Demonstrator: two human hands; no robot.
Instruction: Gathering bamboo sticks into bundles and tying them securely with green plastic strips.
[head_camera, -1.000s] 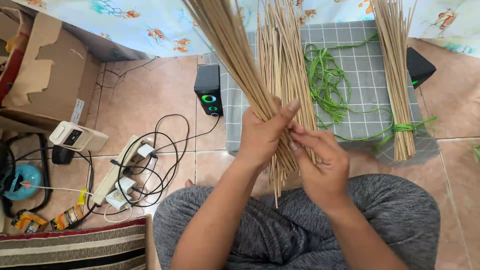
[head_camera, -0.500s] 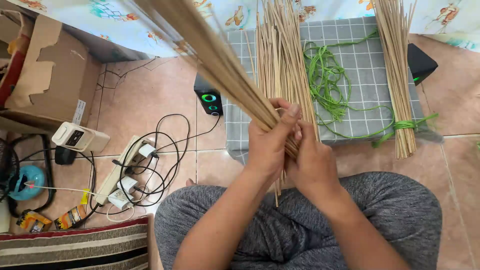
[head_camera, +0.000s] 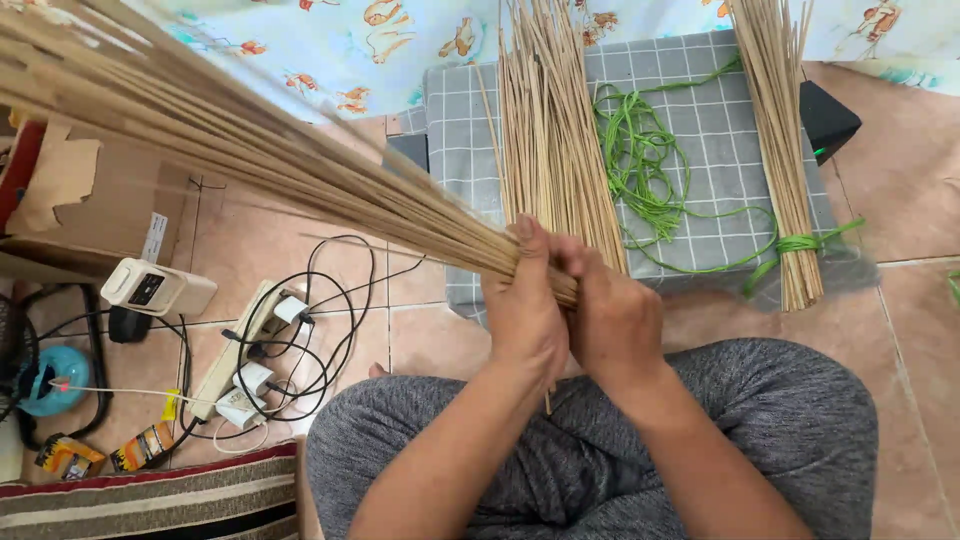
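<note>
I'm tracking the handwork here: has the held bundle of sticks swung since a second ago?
Yes. The held bundle has tipped leftward, away from the loose sticks on the grey checked mat.

Sitting at far left, torn brown cardboard box (head_camera: 60, 195) with white label strip (head_camera: 153, 237), lying at bottom left on the tiles, two small orange-and-black packets (head_camera: 142, 447), (head_camera: 62, 456)

held stick bundle (head_camera: 250, 165) blurred, tips cut off top-left edge

Pink tile floor (head_camera: 930, 330), cardboard box (head_camera: 90, 200), power strip w/ cables (head_camera: 240, 350)
</note>
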